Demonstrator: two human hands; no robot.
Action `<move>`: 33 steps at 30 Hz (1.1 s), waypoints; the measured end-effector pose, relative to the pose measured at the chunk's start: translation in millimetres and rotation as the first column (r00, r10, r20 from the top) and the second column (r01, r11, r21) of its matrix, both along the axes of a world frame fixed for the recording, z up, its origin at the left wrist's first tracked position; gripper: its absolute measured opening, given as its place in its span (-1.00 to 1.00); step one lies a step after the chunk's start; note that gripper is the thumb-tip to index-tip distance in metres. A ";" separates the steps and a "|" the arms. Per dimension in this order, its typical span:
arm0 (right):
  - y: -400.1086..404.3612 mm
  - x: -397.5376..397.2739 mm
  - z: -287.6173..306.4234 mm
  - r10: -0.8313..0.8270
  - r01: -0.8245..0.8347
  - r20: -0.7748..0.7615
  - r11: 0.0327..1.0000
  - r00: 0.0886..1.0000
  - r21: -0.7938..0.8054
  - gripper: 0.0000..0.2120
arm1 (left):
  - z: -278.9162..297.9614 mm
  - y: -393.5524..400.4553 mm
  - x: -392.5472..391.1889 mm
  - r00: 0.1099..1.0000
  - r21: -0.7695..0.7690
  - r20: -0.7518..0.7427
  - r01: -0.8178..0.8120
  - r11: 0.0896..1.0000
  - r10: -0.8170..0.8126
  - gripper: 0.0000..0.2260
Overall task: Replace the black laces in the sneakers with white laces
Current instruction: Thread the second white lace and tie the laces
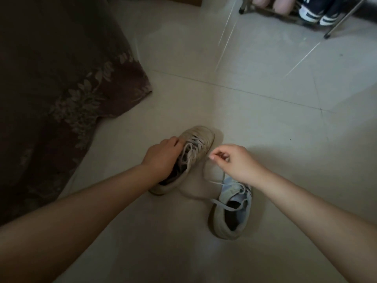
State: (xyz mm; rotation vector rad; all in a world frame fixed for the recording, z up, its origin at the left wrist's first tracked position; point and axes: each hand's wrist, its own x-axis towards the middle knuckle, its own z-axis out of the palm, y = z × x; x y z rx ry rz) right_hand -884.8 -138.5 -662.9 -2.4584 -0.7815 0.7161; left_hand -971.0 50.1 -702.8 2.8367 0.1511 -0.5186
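A pale tiled floor [255, 82] fills the view, with a dark floral cloth [51, 78] draped at left and a metal shoe rack [306, 15] at top right. Two worn, light-coloured sneakers lie near each other on the tiles. The left hand [161, 158] rests on the farther sneaker [195, 144], fingers curled over its side by the pale laces. The right hand [232, 162], above the nearer sneaker [232, 213], pinches a thin white lace [212, 181] between thumb and forefinger.
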 end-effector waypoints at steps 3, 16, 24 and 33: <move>26.7 15.8 -16.3 -0.121 0.121 0.013 0.992 0.993 0.028 -0.88 | -3.5 5.9 -5.7 0.998 -0.076 0.060 0.005 0.997 0.000 -0.44; 44.4 0.3 -35.0 -0.103 0.104 0.020 0.994 0.995 -0.041 -0.90 | -35.8 15.9 -52.4 0.949 -0.294 0.307 0.025 0.955 0.069 -0.41; 36.6 4.6 -28.0 -0.108 0.072 -0.354 0.991 0.929 -0.114 -0.80 | -36.0 11.0 -59.1 0.944 -0.265 0.327 0.059 0.962 0.032 -0.45; 26.9 7.6 -36.1 -0.191 0.212 -0.340 0.977 0.921 0.027 -0.84 | -33.7 8.1 -54.8 0.952 -0.227 0.304 0.063 0.972 0.010 -0.52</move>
